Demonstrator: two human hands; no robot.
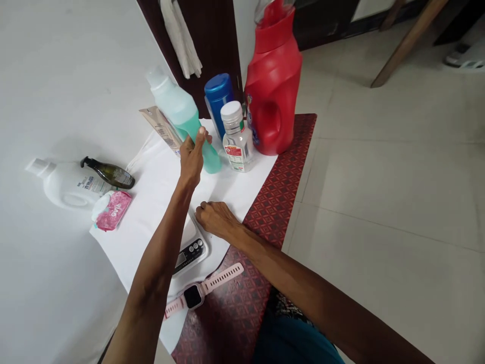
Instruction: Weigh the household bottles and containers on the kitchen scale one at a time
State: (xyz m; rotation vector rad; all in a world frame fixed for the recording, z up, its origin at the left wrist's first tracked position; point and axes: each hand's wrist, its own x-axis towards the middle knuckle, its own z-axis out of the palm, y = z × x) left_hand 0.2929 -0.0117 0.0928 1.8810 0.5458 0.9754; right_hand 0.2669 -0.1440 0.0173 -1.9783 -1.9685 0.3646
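The left hand has its grip wrapped around the green bottle, so the step now looks like moving or placing that bottle. I can't tell if its bottom touches the worktop. Just right of this grip is a clear bottle. Nearer the body is a scale, with the right hand close beside it, fingers curled; I can't tell if they hold anything. The next move calls for a tight, steady hold, without bumping the clear bottle.

Translucent bottle, part-filled turquoise, leaning left; white scale flat on white cloth, partly hidden.
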